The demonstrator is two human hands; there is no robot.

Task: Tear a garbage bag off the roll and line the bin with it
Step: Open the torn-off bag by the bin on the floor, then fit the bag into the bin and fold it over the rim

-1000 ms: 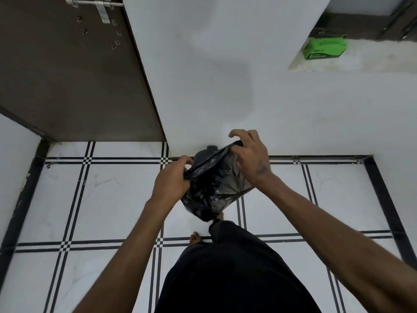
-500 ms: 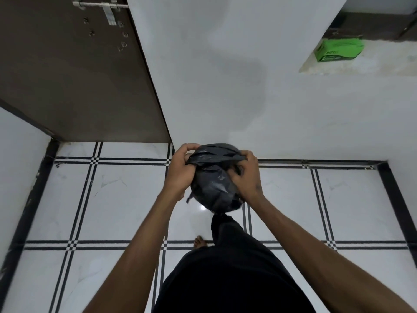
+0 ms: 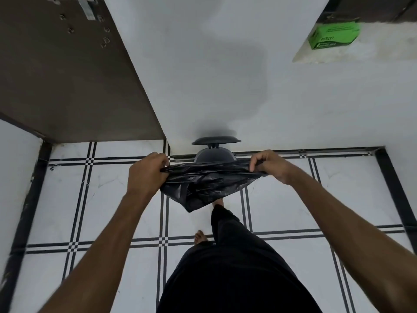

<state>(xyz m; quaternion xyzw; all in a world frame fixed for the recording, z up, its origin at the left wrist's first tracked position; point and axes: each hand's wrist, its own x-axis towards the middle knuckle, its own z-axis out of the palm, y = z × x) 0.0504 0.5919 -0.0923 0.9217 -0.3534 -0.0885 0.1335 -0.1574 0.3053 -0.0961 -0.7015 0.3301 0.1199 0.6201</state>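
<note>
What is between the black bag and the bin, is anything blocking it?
Nothing visible blocks it. The left hand and right hand grip the garbage bag, stretched wide just in front of the bin. The bin's lid stands raised behind, out of the way.

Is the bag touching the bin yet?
Cannot tell. In the head view the bag, stretched between both hands, overlaps the bin beyond it; neither contact nor gap shows.

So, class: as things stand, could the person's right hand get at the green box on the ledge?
Probably not right now. The right hand grips one end of the black garbage bag, with the left hand on the other. The green box sits up on the ledge, well away; nothing blocks the way.
</note>
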